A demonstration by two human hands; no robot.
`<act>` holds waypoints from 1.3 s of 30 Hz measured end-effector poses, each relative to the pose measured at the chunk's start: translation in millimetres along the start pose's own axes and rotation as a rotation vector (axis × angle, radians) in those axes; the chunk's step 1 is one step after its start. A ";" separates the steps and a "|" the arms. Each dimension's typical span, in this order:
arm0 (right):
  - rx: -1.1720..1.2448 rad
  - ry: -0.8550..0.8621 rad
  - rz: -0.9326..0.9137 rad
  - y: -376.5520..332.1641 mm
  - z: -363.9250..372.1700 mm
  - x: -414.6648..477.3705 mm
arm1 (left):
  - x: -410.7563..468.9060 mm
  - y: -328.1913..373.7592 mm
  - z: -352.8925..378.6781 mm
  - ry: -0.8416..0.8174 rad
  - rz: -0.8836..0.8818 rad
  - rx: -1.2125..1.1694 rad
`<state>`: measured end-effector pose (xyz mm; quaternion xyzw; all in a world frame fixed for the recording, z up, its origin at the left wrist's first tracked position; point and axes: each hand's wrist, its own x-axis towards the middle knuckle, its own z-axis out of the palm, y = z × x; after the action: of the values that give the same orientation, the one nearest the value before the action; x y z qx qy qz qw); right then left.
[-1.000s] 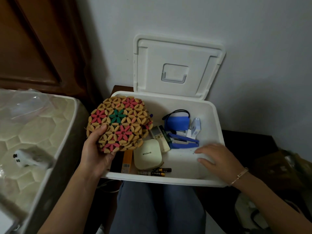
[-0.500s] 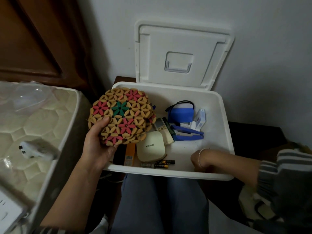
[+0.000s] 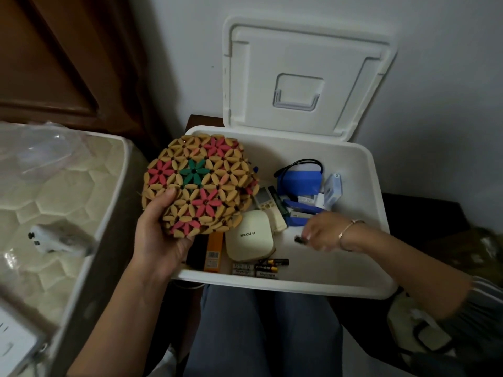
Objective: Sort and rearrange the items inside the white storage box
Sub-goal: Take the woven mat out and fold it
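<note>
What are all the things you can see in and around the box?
Box: one, white, on the lap.
Lid: one, white, open against the wall.
Flower mat: one, tan, pink and green, held over the box's left side.
Square case: one, cream, front middle.
Batteries: several, black and yellow, front edge.
Remote: one, pale, middle.
Stapler: one, blue, right of the remote.
Pouch: one, blue, back.
Mattress: one, cream, left.
Left hand: grips the mat.
Right hand: pinches something small, dark, blurred.

Mat [image 3: 198,183] over box [image 3: 375,202] left side, stapler [image 3: 299,213] behind batteries [image 3: 269,263]
</note>
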<state>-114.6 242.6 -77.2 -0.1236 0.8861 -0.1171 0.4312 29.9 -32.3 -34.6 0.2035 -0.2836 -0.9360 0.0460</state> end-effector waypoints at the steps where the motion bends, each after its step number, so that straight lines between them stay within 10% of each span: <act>1: 0.105 0.110 -0.026 -6.0 -2.3 5.9 | 0.3 -0.1 0.3 0.000 0.001 -0.006; 5: 0.314 0.434 -0.036 -36.2 2.7 40.5 | -0.1 -0.3 2.3 0.015 0.008 -0.006; 11: -0.150 0.764 -0.121 -55.2 16.8 71.6 | -4.1 -1.0 7.1 0.066 -0.008 0.053; 27: -0.566 0.325 -0.013 23.8 -5.8 18.2 | -2.4 0.5 8.2 0.056 -0.027 0.043; 39: -0.811 0.410 -0.006 -1.0 12.2 38.3 | -5.6 0.7 12.4 0.081 -0.042 0.066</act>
<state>-127.7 228.2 -112.3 -0.2591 0.9271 0.2161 0.1634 29.9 -25.4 -22.8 0.2484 -0.3078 -0.9179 0.0310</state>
